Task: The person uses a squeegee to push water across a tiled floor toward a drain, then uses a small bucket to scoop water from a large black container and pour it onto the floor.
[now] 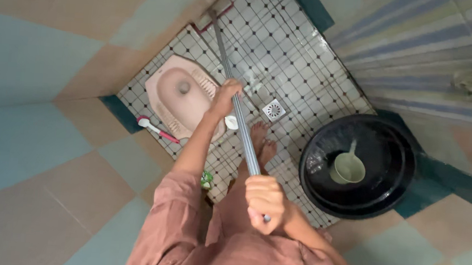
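A long grey metal handle (241, 126) runs from my chest down to a floor wiper head (214, 14) at the far edge of the wet tiled floor (287, 58). My left hand (226, 94) grips the handle midway along it. Nearer to me, my right hand (264, 199) is closed around the handle's upper end. My bare feet (261, 142) stand on the tiles below the handle. Both arms wear pinkish-brown sleeves.
A pink squat toilet pan (180, 94) sits left of the handle, with a pink and white brush (156, 129) beside it. A square floor drain (273, 109) lies ahead of my feet. A black water tub (359, 166) holding a pale green dipper (348, 167) stands at right. Tiled walls close in on both sides.
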